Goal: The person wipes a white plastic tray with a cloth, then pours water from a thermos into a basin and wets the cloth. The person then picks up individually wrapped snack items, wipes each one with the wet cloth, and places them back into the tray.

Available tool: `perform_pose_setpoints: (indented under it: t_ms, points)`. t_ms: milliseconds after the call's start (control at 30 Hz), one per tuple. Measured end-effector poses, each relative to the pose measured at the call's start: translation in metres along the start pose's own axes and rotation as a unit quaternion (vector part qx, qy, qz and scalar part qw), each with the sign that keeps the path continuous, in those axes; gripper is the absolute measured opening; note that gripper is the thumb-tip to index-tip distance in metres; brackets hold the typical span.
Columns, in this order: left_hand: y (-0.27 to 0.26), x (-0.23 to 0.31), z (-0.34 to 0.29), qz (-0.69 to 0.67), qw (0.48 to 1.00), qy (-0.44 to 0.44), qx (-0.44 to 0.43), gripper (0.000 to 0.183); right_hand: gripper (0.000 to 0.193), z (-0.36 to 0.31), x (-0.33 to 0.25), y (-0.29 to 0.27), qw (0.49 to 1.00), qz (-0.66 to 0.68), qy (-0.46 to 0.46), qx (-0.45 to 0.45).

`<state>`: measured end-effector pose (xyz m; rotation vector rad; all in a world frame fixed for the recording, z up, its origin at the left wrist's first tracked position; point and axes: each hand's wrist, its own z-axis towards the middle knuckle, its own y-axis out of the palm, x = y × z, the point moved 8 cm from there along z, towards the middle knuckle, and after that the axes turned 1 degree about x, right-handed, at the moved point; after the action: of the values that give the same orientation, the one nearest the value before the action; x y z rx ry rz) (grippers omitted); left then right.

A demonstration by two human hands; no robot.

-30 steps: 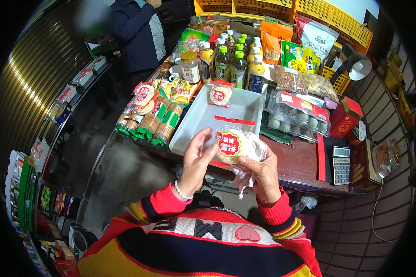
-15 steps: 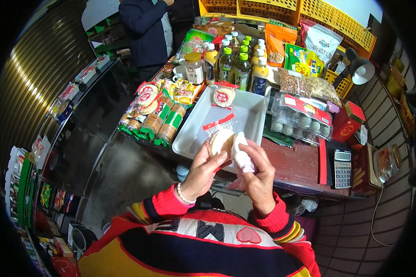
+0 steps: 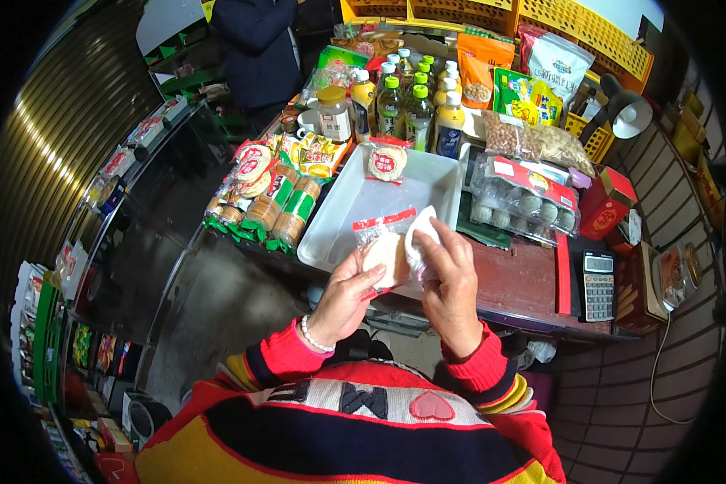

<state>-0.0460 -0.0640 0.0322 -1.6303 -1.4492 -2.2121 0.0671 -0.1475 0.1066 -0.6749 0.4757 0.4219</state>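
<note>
Left hand (image 3: 340,302), seen in the head view, is grasping a clear snack packet (image 3: 385,258) by its lower left side, the thumb lying across the front and the packet's red top strip pointing away from the hand. Just to its right, the right hand (image 3: 452,290) is clutching a bunched white cloth (image 3: 419,240), its fingers curling over the cloth close beside the packet's right edge; whether cloth and packet are touching, I cannot tell. A string of pale beads (image 3: 315,335) is circling the left wrist. Beyond both hands, a white tray (image 3: 331,230) is resting on the table (image 3: 512,282), and a second snack packet (image 3: 387,164) is lying at its far end. Left of the tray, beyond the left hand, biscuit rolls (image 3: 300,211) in clear and green wrapping are lying beside other packets. Farther out, drink bottles (image 3: 419,121) are standing in a group, with a jar (image 3: 335,121) standing left of them. To the right of the right hand, a calculator (image 3: 598,290) is lying near a red strip (image 3: 563,282), while a clear egg box (image 3: 524,206) is sitting farther away.
</note>
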Motion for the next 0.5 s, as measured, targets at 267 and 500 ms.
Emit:
perform_pose_setpoints:
  t_ms: [267, 500]
  points:
    - [0.000, 0.002, 0.006, -0.076, 0.997, -0.009, -0.002, 0.037, 0.061, -0.009, -0.032, 0.014, 0.995, -0.034, -0.085, -0.031]
    - [-0.014, 0.019, 0.012, -0.103, 0.993, -0.002, 0.066, 0.037, 0.055, -0.013, -0.008, 0.011, 0.997, -0.058, -0.020, -0.056]
